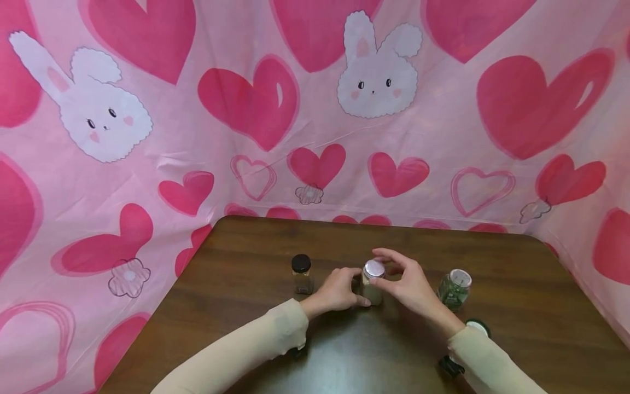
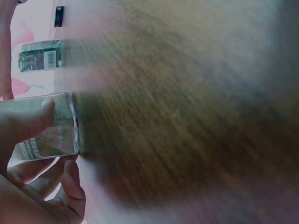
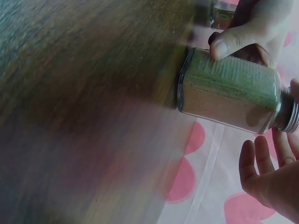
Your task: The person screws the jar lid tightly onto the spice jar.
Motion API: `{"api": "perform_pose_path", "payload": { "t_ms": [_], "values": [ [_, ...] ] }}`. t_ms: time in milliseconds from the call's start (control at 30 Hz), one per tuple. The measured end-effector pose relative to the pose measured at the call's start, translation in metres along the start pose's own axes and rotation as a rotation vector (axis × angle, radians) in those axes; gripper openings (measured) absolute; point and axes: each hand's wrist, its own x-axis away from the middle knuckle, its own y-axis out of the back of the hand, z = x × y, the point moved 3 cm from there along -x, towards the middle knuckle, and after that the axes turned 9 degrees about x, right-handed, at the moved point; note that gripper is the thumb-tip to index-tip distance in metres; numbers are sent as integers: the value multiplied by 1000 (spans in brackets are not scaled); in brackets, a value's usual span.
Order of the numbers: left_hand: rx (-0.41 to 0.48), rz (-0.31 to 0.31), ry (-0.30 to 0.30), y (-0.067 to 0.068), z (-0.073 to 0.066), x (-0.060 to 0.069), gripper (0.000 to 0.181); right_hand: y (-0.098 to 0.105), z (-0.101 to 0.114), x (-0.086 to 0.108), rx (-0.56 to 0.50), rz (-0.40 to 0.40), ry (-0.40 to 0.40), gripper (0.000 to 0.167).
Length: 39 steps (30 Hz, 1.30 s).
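Observation:
A square clear spice jar (image 1: 372,294) with a silvery lid (image 1: 374,268) stands upright on the table, between both hands. My left hand (image 1: 338,290) grips its body low down, from the left side. In the left wrist view the thumb lies across the jar's (image 2: 58,128) wall. My right hand (image 1: 410,282) holds the lid between thumb and fingers. Seen from the right wrist, the jar (image 3: 229,93) contains greenish and brownish powder, and the ribbed metal lid (image 3: 293,119) is on its neck, partly cut off by the frame edge.
A black-capped jar (image 1: 302,276) stands left of the left hand. To the right is a jar of green herbs (image 1: 454,293). Another white-topped jar (image 1: 478,326) and a black object (image 1: 450,366) are partly hidden by the right sleeve. Patterned pink cloth (image 1: 315,131) surrounds the brown table (image 1: 236,262).

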Motion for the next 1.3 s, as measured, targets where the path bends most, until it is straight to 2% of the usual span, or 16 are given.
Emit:
{"api": "perform_pose_path", "payload": {
  "t_ms": [100, 267, 500, 933, 1167, 1300],
  "values": [
    [15, 1, -1, -1, 0, 1, 54, -2, 0, 0, 10, -12, -7, 57],
    [19, 0, 4, 0, 1, 1, 54, -2, 3, -1, 21, -21, 27, 54],
    [9, 1, 11, 0, 0, 0, 55, 0, 5, -2, 42, -3, -5, 53],
    [5, -17, 14, -1, 2, 2, 56, -1, 4, -3, 77, -3, -13, 53],
    [4, -18, 13, -2, 0, 2, 55, 5, 0, -2, -12, 81, 28, 60],
    [4, -15, 26, -2, 1, 2, 58, 8, -2, -2, -45, 125, 56, 57]
  ]
}}
